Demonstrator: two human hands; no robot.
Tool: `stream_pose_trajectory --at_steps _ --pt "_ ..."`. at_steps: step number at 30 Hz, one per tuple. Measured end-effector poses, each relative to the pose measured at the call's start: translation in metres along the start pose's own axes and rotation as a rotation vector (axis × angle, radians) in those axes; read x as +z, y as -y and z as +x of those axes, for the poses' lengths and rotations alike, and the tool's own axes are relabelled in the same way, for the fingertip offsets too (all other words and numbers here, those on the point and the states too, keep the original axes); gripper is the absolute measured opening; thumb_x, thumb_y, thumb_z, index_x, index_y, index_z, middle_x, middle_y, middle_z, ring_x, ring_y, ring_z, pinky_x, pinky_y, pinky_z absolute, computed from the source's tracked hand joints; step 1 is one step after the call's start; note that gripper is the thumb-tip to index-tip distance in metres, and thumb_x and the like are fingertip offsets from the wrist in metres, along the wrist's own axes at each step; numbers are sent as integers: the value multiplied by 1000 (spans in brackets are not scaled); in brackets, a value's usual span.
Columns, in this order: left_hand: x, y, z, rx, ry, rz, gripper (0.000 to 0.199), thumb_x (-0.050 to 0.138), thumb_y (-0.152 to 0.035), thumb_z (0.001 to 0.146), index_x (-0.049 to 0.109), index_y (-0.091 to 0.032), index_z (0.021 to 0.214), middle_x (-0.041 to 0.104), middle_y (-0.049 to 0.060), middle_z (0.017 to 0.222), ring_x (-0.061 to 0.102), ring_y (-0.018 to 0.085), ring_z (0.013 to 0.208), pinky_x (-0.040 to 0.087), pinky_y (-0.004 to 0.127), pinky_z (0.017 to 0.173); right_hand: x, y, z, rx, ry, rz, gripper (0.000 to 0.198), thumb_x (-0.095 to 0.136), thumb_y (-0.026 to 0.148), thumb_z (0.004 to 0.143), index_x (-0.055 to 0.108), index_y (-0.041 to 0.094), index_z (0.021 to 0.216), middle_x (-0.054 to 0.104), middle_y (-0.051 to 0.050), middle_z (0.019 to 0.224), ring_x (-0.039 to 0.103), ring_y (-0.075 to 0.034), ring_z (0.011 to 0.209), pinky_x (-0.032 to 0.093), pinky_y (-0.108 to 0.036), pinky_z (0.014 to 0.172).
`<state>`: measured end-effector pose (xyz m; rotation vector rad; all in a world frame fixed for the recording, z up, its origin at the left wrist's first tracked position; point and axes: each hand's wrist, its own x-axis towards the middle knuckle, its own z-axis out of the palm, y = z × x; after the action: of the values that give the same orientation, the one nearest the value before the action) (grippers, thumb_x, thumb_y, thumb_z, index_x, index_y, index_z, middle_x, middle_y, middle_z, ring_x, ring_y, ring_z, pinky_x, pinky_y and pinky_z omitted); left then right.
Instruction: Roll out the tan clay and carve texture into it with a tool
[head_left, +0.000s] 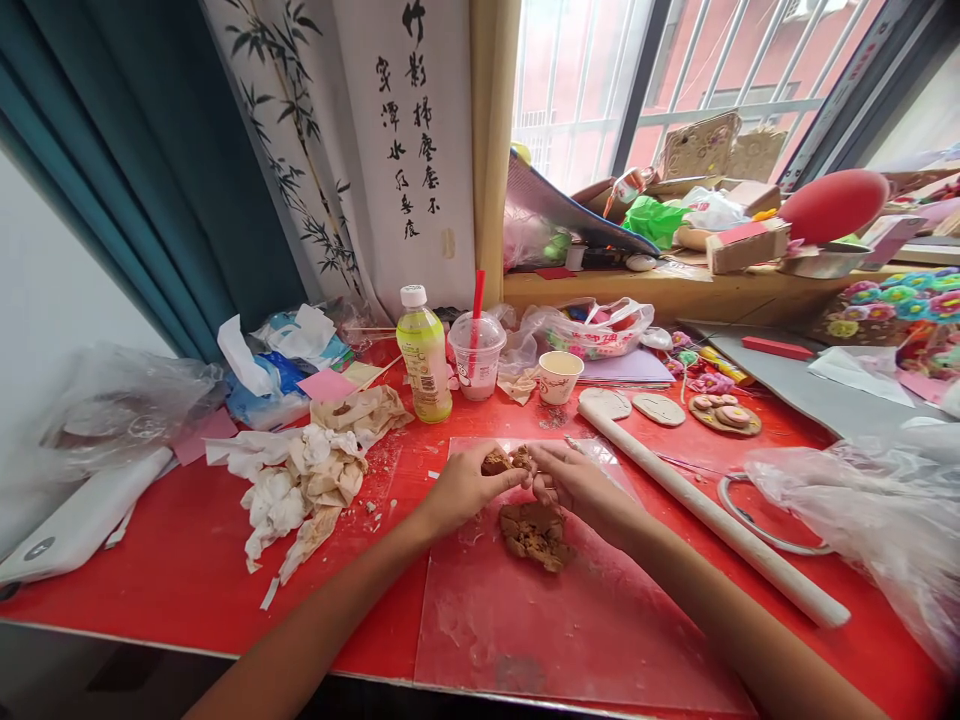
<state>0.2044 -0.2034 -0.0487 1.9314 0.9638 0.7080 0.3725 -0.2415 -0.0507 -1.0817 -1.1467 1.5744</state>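
My left hand grips a lump of brown clay between thumb and fingers, a little above the clear plastic sheet on the red table. Close against it, my right hand has its fingers bent and closed on a smaller bit of clay at the lump's right end. Whether that bit is torn free or still joined I cannot tell. Just below both hands, a larger crumbly mass of brown clay lies on the sheet.
Right of the sheet lies a long pale rolling pin. A green drink bottle, a plastic cup with a red straw and a paper cup stand behind. Crumpled tissues are at left, plastic bags at right.
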Motion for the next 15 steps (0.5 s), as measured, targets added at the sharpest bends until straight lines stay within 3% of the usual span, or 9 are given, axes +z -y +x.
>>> stream_pose_trajectory --at_steps 4,8,12,15 --pt "1 0 -2 -8 117 -100 25 50 -39 81 50 -14 84 49 -3 68 44 6 53 33 17 48 2 3 -3 15 -14 -22 32 64 44 72 55 14 77 47 4 52 39 -5 44 28 -18 41" --pt "4 1 -1 -106 140 -379 29 47 -37 83 36 -18 101 44 -8 61 38 5 37 29 16 36 -3 4 -1 21 -82 45 29 58 43 77 56 15 86 49 1 63 40 -6 48 30 -19 41" --pt "1 -3 1 -139 66 -576 17 41 -31 85 36 -20 96 43 -6 69 37 2 37 31 15 34 -7 3 1 28 -117 100 28 55 41 79 56 16 92 53 -2 71 44 -7 52 34 -19 43" --pt "-2 -6 1 -138 124 -690 21 47 -37 84 40 -18 89 42 -5 73 39 2 43 37 15 35 -7 2 1 31 -123 115 28 56 42 78 54 18 93 54 -2 73 46 -7 54 35 -19 45"
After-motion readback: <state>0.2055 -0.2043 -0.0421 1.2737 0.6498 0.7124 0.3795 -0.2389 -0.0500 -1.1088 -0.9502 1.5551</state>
